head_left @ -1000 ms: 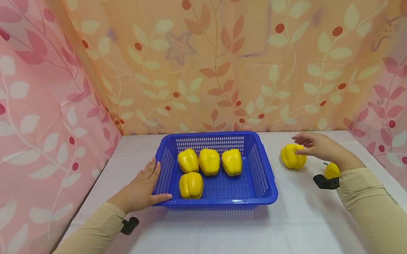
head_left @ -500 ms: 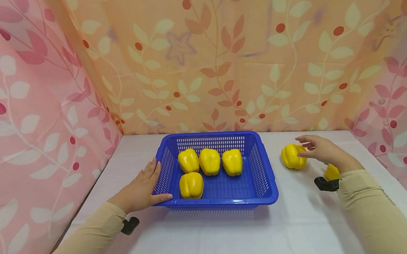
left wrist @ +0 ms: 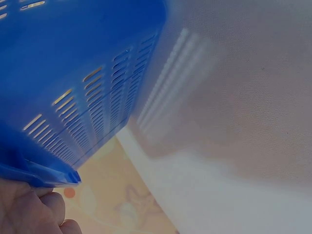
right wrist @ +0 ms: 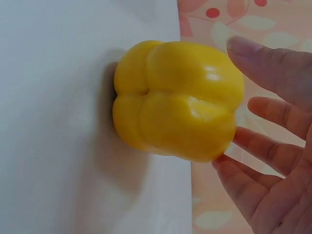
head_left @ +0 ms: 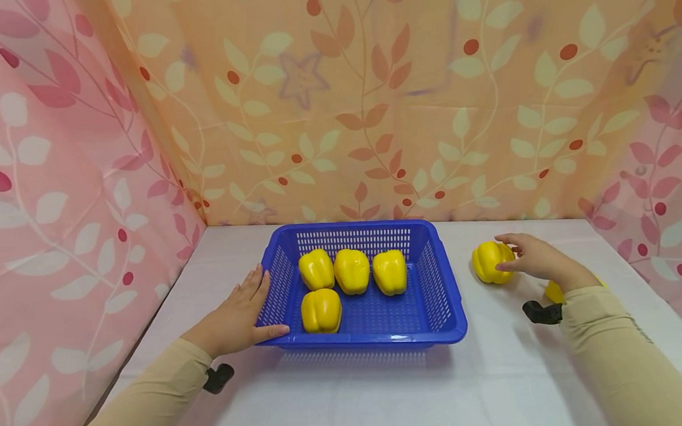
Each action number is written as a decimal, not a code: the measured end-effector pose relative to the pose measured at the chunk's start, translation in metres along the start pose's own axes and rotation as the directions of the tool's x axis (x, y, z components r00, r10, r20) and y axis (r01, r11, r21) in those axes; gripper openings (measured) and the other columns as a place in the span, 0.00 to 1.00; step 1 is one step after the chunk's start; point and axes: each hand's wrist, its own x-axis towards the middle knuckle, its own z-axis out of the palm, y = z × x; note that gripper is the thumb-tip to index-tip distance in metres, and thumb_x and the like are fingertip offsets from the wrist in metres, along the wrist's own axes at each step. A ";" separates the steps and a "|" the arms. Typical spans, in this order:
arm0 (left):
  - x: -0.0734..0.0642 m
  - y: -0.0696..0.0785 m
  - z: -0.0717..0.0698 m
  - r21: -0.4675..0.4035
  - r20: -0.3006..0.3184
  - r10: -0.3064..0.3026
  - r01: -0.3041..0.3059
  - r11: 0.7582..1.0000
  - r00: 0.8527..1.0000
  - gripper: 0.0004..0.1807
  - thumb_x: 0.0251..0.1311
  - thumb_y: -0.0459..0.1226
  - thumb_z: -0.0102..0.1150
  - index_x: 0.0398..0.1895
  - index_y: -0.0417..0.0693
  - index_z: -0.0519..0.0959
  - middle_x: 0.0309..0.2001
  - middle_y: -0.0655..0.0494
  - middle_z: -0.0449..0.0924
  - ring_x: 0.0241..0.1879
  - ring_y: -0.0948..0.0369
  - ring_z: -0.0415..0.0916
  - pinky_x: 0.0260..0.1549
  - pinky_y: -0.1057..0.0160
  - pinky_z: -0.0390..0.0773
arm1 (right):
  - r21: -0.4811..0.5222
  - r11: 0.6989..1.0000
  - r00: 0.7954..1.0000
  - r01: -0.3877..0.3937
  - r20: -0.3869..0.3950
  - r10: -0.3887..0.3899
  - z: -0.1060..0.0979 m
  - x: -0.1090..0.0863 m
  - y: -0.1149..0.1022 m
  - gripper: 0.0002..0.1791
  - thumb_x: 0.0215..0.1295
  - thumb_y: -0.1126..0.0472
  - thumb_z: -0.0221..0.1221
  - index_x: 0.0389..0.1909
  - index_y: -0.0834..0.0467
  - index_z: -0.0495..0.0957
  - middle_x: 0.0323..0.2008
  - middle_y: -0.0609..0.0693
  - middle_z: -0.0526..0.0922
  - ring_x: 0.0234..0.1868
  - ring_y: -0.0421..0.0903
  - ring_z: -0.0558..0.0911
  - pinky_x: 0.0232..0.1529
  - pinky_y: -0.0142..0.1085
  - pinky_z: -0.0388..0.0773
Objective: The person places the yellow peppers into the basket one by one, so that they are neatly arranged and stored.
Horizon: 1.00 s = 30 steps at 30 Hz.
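Since a second ago the right hand (head_left: 531, 259) has come lower at the yellow pepper (head_left: 490, 262)'s 3 o'clock, its wrist covering more of a second pepper (head_left: 553, 292) at 4 o'clock. The yellow pepper sits on the white cloth (head_left: 354, 400) at the blue basket (head_left: 374, 341)'s 3 o'clock, its crossing creases facing the wrist camera—its long axis cannot be told. The right fingers are half spread and bent around it without a grip; contact is unclear. The left hand (head_left: 235, 318), fingers straight, rests on the rim at 9 o'clock—unmoved.
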 end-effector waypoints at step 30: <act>-0.002 0.002 -0.003 0.002 -0.011 0.014 -0.014 1.000 1.000 0.60 0.49 0.69 0.48 0.70 0.35 0.40 0.71 0.39 0.31 0.70 0.44 0.33 0.64 0.43 0.44 | 0.022 1.000 1.000 -0.003 -0.029 0.004 0.026 0.010 0.016 0.54 0.48 0.54 0.68 0.68 0.68 0.44 0.61 0.74 0.52 0.59 0.70 0.56 0.58 0.65 0.50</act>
